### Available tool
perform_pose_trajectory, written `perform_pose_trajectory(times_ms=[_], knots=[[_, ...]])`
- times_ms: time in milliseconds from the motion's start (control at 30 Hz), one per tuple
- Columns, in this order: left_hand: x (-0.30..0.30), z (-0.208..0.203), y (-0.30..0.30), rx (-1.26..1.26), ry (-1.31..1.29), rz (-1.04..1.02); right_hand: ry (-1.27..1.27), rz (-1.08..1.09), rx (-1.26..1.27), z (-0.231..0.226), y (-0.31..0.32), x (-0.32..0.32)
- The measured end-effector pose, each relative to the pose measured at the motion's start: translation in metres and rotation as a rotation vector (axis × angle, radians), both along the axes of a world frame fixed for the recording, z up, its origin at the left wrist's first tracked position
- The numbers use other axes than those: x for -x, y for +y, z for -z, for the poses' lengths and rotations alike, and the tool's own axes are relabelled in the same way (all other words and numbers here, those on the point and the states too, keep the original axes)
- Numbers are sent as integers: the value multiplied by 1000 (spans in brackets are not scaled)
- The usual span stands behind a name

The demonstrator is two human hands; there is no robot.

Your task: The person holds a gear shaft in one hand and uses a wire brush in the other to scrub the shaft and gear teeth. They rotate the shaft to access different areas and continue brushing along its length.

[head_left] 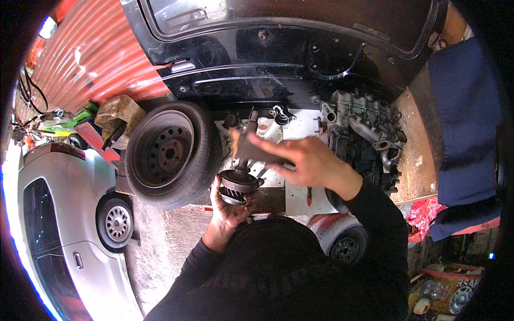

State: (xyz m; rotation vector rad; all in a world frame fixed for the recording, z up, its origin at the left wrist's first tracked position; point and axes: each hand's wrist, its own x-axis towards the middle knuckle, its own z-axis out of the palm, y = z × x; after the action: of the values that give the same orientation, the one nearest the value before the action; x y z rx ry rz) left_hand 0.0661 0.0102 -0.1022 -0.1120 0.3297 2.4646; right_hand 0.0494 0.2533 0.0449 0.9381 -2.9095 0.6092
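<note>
Dark piece (pixel 263 153) by right hand (pixel 316 162) blurred; index extended, can't tell if gripping. Left hand (pixel 227 212) half-curled round shafted metal part (pixel 239 181), near desk (pixel 272 199) front edge.

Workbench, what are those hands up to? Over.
Left hand gripping finned part. Right hand by its shaft, dark sheet there; grip blurred. Wheel left, engine right; neither seems in the way.

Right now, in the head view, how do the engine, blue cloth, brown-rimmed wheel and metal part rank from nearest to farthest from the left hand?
1. Metal part: held in the left hand.
2. Brown-rimmed wheel: close by, up to the left.
3. Engine: off to the right.
4. Blue cloth: far right.
</note>
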Motion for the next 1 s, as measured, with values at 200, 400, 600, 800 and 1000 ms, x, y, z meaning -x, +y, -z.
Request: perform_pose_trajectory(times_ms=[200, 400, 600, 800, 1000], knots=[[-3, 12, -4, -6, -3, 32, 131, 473, -99, 5, 28, 40], [-7, 11, 3, 196, -48, -68, 29, 293, 309, 1, 25, 17], [-9, -4, 3, 312, 36, -91, -163, 1, 128, -11, 1, -9], [-3, 18, -8, 261, 181, -57, 87, 499, 84, -15, 37, 27], [-4, 10, -3, 337, 180, -63, -65, -63, 494, 6, 29, 8]])
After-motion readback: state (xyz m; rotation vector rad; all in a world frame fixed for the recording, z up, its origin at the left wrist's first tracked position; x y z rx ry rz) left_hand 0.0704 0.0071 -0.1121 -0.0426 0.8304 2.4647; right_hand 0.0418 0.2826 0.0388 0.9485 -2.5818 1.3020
